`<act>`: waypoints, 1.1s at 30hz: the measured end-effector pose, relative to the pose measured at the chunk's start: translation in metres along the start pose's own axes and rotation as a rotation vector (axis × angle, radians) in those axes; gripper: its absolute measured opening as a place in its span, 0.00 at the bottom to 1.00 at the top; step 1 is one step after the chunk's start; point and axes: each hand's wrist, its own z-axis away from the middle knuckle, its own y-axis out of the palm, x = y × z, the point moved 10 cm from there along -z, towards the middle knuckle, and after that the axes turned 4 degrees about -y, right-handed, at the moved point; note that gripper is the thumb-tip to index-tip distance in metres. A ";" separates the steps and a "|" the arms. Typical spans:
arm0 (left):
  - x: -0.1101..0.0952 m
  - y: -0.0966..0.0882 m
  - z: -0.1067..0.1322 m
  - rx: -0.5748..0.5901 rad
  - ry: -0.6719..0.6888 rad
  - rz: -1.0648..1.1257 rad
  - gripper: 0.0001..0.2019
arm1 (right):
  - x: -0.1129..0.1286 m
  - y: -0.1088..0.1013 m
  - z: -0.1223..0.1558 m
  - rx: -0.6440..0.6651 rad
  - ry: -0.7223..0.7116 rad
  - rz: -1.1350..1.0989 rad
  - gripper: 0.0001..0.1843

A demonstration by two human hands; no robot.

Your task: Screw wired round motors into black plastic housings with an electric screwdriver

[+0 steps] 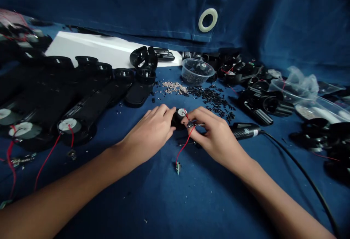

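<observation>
Pinching together above the blue cloth (pixel 153 202), the two hands meet at one spot: the left hand (pixel 147 133) is clamped around a black plastic housing (pixel 176 120) with a white disc (pixel 182 112) at its end, and the right hand (pixel 214 135) closes in beside it, its fingertips (pixel 197 113) nipping a tiny metal part (pixel 190 124) that they mostly hide. The housing sits between the hands, in front of the person. A thin red wire (pixel 185 144) runs down from it to a small circuit board (pixel 178 167) lying loose on the cloth. That wire looks like the weak point: a sudden pull or a shift of either hand could strain it where it meets the housing, or drag the board along. The metal part could also slip from the fingers and vanish among the loose black pieces (pixel 212 98) and small screws (pixel 175 87) spread just ahead. Another risk lies to the right – a corded black tool (pixel 246 130) rests close to the right hand, and snagging its cable (pixel 300 169) could pull it into those scattered parts or the nearby clear plastic bowl (pixel 197 71)
</observation>
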 end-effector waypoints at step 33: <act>-0.002 0.009 0.005 0.078 0.003 0.095 0.27 | -0.002 -0.002 0.002 0.007 -0.055 0.012 0.08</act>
